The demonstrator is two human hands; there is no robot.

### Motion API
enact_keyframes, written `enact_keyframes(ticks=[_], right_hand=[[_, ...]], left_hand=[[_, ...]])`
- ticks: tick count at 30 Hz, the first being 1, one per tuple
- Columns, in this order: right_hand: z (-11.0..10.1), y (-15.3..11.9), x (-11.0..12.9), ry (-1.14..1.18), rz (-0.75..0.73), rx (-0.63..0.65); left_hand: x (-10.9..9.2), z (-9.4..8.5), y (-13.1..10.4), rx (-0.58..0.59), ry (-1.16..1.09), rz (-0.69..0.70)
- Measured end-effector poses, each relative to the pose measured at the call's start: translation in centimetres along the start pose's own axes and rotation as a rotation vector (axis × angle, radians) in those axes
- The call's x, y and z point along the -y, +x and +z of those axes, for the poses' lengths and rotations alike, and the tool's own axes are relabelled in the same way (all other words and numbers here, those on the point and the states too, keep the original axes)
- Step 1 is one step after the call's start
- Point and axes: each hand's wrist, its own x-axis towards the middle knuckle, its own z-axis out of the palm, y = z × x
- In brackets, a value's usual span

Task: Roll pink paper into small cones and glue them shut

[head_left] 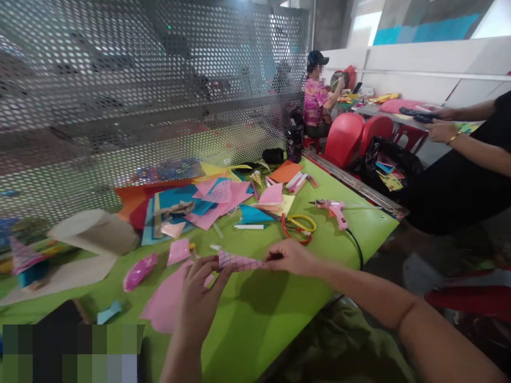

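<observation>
Here's the paper cone [239,260], pink w/ a blue grid, right in the middle of it all, held up just over the green bench [287,308] btwn both hands! L hand [202,282] has the wide end, thumb and fingers curled in narrow abt it; R hand [293,257] pinches the slim tip, fingertips tight tog. So neither's free and neither's nearer, one at each end, both touching it. Long axis runs side to side, wide end L, point R, w/ a v. slight dip toward the tip. From L hand the cone lies off to the right; from R hand, off to the left. Can't tell how firm either grip is, and the cone's far side is hidden. Round abt: pink sheet [163,300] on the bench beside L hand, partly hidden by it; pink glue gun [339,214] lying beyond R hand, further right, black cord [356,244] dropping toward the bench edge; looped red and yellow handles [314,223], prob. scissors, just past R hand; white marker [249,227] farther out, approx. straight beyond the cone, lying crosswise too
</observation>
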Motion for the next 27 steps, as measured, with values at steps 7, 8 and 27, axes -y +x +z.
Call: enact_keyframes(ticks=[7, 8, 27], right_hand=[[0.0, 0.0, 0.3, -0.017, 0.003, -0.027], [0.0, 0.0, 0.3, -0.022, 0.006, -0.031], [1.3, 0.2, 1.2, -0.136, -0.018, 0.007]], left_hand=[[0.4, 0.2, -0.1, -0.010, -0.036, -0.005], [0.3, 0.2, -0.1, -0.009, -0.038, 0.002], [-1.2, 1.2, -0.6, 0.001, -0.173, 0.065]])
